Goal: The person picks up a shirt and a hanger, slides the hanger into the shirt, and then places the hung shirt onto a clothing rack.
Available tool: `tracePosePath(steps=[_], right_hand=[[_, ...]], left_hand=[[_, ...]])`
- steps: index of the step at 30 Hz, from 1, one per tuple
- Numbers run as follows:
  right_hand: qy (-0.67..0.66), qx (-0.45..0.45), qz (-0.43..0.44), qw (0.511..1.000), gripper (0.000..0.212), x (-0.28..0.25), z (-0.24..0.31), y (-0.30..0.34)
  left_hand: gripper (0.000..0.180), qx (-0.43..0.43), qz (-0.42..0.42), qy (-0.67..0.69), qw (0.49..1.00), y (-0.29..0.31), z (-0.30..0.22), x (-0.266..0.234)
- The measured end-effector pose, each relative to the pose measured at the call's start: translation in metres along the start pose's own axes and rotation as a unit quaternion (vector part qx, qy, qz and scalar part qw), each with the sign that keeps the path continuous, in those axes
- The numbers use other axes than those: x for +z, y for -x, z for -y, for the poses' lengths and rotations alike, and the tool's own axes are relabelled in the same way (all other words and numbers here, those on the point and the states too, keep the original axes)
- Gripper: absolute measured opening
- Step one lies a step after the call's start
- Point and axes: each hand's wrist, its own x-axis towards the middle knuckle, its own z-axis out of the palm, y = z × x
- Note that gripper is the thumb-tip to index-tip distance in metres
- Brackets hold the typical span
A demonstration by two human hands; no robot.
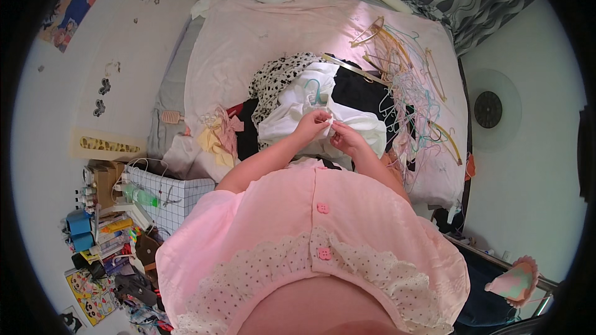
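Observation:
A white garment, perhaps a shirt, lies spread over a pile of clothes in front of me. The hook of a teal hanger sticks up from it near the top. My left hand pinches the white cloth near its middle, fingers closed. Close beside it, my right hand also grips the cloth between thumb and fingers. Under and around the garment lie a black-spotted white cloth and a black garment.
Tangled hangers cover the right side of the bed. Small pink and yellow clothes lie at the left, with a pink brush beyond. A checked-cloth table and a cluttered heap stand at lower left.

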Motion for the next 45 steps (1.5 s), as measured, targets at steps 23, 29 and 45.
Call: tracePosePath(steps=[23,29,45], right_hand=[[-0.027,-0.030,0.082,0.996,0.016,0.005,-0.001,0.006],[-0.020,-0.041,0.091,0.995,0.021,-0.004,-0.005,-0.004],[0.039,-0.092,0.086,0.991,0.015,-0.002,-0.011,-0.005]], left_hand=[[0.013,0.171,-0.097,-0.301,0.933,0.011,-0.020,0.008],[0.012,0.126,-0.122,-0.301,0.937,0.009,-0.021,0.010],[0.011,0.033,-0.133,-0.169,0.976,0.001,-0.015,0.011]])
